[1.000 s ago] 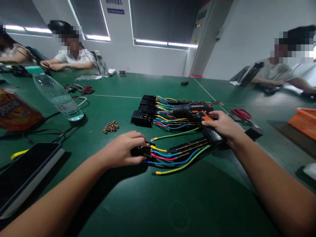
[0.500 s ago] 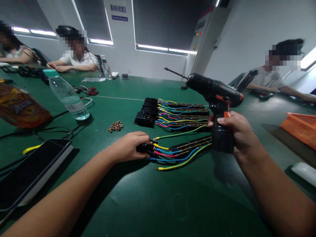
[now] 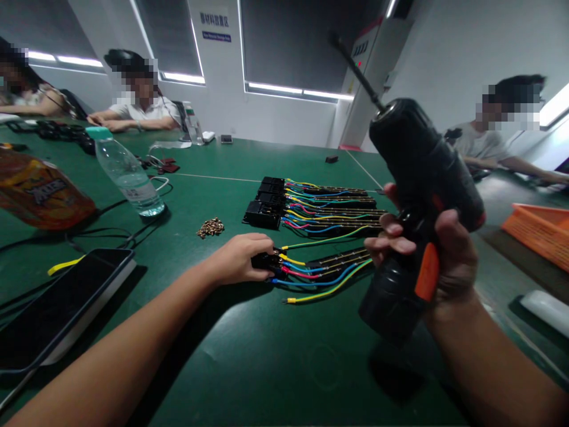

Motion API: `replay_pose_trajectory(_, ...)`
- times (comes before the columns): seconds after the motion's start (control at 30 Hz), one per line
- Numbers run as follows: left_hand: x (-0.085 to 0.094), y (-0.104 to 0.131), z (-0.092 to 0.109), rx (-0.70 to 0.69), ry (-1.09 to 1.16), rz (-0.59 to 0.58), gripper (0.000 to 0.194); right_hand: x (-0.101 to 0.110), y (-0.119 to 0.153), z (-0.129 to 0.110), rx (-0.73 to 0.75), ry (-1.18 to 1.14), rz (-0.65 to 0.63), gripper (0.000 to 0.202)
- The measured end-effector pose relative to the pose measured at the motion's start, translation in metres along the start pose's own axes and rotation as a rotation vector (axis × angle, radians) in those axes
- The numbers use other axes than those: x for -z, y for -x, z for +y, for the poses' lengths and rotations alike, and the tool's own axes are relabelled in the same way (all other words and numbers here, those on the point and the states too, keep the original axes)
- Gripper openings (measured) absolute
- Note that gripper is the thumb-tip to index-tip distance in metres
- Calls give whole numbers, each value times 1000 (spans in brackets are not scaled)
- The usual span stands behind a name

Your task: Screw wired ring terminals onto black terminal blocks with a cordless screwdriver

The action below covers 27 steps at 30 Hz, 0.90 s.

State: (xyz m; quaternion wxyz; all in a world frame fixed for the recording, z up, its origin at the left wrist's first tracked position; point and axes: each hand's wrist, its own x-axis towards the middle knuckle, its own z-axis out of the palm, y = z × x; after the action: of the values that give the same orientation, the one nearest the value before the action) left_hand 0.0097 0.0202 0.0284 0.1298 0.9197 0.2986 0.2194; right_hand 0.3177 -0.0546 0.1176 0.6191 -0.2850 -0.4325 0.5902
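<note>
My left hand (image 3: 243,257) is closed around a small black terminal block (image 3: 263,261) on the green table, its fingers covering most of it. Yellow, blue, red and green-yellow wires (image 3: 306,276) run right from the block to dark strips (image 3: 340,261). One green-yellow wire (image 3: 329,292) has its near end lying loose. My right hand (image 3: 448,261) grips a black cordless drill (image 3: 427,160) with orange parts, raised above the table, its long bit pointing up and left. Behind the held block sit several similar wired black blocks (image 3: 264,204). A pile of small brass-coloured screws (image 3: 210,227) lies left of them.
On the left are a phone-like dark device (image 3: 75,296), cables, a water bottle (image 3: 131,175) and an orange drink bottle (image 3: 40,190). An orange basket (image 3: 537,234) and a white object (image 3: 546,311) are at the right. Other people (image 3: 142,95) sit around the table.
The drill has come up and closer in my right hand, and its bit has swung from nearly level to steeply upward. My left hand stays on the terminal block.
</note>
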Motion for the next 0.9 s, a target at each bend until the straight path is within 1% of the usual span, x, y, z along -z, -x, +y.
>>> replay_pose_trajectory(0.07,0,-1,0,-4,-6,2,23,-2,5,-1,-11,42,-9,60)
replay_pose_trajectory(0.1,0,-1,0,-6,-10,3,22,-3,7,-1,-5,80,-2,60)
replay_pose_trajectory(0.2,0,-2,1,-18,-42,14,22,-4,17,-1,15,149,29,51)
replay_pose_trajectory(0.37,-2,-4,-2,-59,-109,75,18,0,29,-2,15,55,47,37)
replay_pose_trajectory(0.47,-3,-5,-5,-82,-156,113,19,1,32,-2,-4,49,21,37)
replay_pose_trajectory(0.63,-6,-6,-8,-117,-238,167,19,0,35,-1,-10,142,-21,35)
replay_pose_trajectory(0.8,-10,-8,-10,-162,-295,226,14,-6,38,1,-93,187,-105,28)
replay_pose_trajectory(0.9,-12,-9,-13,-185,-311,256,14,-11,40,4,-160,202,-117,27)
